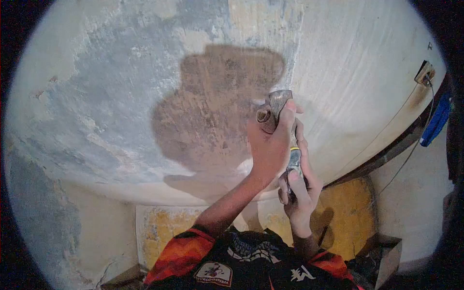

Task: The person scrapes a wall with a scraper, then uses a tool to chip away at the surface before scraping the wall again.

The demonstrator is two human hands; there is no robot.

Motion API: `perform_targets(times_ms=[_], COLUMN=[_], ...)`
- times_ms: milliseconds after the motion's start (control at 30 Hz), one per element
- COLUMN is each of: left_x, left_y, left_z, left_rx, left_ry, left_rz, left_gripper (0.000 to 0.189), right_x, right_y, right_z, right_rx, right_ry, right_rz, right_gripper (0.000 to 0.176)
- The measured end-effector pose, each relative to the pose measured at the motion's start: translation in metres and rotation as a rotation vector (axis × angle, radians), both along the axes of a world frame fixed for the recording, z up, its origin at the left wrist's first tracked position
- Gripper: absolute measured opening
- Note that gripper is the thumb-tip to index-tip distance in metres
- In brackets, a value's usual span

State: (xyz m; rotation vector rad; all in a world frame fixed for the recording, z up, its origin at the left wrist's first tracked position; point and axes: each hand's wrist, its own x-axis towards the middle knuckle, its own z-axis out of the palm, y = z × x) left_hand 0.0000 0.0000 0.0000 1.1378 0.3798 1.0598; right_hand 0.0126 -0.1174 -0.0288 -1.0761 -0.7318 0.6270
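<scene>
A scraper [280, 100] with a worn grey metal blade is held up against the wall, its blade edge near the boundary between bare grey patches and whiter coating. My right hand [302, 193] is closed round its dark handle [294, 159], which has a yellow ring. Higher up, my left hand [268, 150] grips the tool behind the blade, thumb and fingers pressed on the metal. Beside the blade sits a dusty, hollow round end [264, 115]; I cannot make out whether it belongs to the scraper. The fingers hide much of the tool's middle.
The pale, patchy wall [353, 63] fills most of the view, with a large shadow left of my hands. On the right are a rusty switch box [425, 73] with a hanging wire and a blue cloth [436, 121]. Yellow peeling paint [350, 208] shows below.
</scene>
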Motion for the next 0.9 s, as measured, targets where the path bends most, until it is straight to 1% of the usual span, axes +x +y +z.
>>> perform_targets(times_ms=[67,100,167,267,367,400,500,567,600,700,800,900], left_x=[0.002,0.011,-0.003,-0.001,-0.004,-0.011,-0.004,-0.006,-0.007,-0.012,-0.007,-0.009], left_y=[0.002,0.0,-0.006,-0.002,0.005,0.0,-0.009,-0.003,0.001,-0.008,-0.009,-0.006], left_z=[-0.001,-0.002,0.002,0.026,0.015,0.016,0.014,0.028,0.034,0.022,0.034,0.057], left_rx=[0.132,0.062,-0.089,0.008,0.106,0.057,0.051,0.07,0.084,0.036,-0.016,0.032], left_ry=[0.083,-0.012,-0.037,-0.034,0.074,0.021,-0.073,-0.048,-0.042,0.034,-0.059,-0.07], left_rz=[0.151,0.102,-0.009,0.06,0.055,-0.072,-0.04,-0.095,-0.119,-0.11,-0.118,-0.137], left_gripper=[0.02,0.021,0.023,0.023,0.021,0.023,0.026,0.029,0.031,0.031,0.027,0.025], right_x=[-0.003,0.011,0.001,0.002,-0.004,-0.005,-0.005,-0.004,-0.006,-0.004,-0.002,-0.005], right_y=[0.003,0.002,0.001,0.004,0.002,-0.002,-0.001,0.002,-0.001,-0.006,-0.007,0.0], right_z=[0.007,0.002,-0.002,0.019,0.024,0.018,0.016,0.032,0.032,0.028,0.031,0.046], right_rx=[-0.007,-0.012,-0.046,-0.006,-0.001,-0.021,-0.044,-0.03,-0.031,-0.025,-0.029,-0.002], right_ry=[0.047,-0.017,0.016,0.013,0.08,0.085,0.094,0.11,0.106,0.084,0.036,-0.011], right_rz=[-0.013,0.001,0.027,-0.004,-0.009,0.002,-0.022,-0.03,-0.022,0.009,-0.012,-0.06], right_gripper=[0.071,0.07,0.068,0.066,0.065,0.065,0.063,0.062,0.061,0.059,0.06,0.063])
